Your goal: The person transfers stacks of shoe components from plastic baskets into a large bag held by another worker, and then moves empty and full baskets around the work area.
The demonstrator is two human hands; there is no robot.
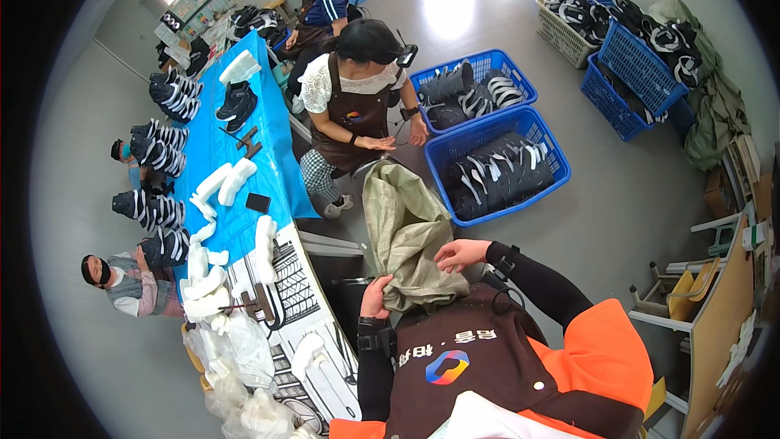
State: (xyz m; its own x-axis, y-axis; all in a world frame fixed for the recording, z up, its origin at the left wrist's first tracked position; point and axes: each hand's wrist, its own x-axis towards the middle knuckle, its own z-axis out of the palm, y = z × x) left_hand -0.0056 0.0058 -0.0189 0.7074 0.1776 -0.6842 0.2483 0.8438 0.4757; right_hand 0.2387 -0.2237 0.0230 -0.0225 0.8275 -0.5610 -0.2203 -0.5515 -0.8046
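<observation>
A large olive-beige woven sack (406, 236) stands crumpled in front of my body, its upper part sagging toward the co-worker. My left hand (376, 298) is closed on the sack's left side, pinching a fold of the fabric. Over the sack's right side is my right hand (463, 254), with loosely bent fingers apart and nothing visible in them. Whether its fingertips touch the cloth I cannot tell. Facing me across the sack sits a person in a brown apron (357, 110), both hands raised and apart near the sack's far end.
Two blue baskets (497, 210) of dark shoe parts stand right of the sack. At left runs a table with a blue cover (231, 130), bearing white foot-shaped forms (237, 181), dark shoes (236, 104) and clear plastic bags (244, 354). More loaded baskets (642, 69) stand far right; other people are left.
</observation>
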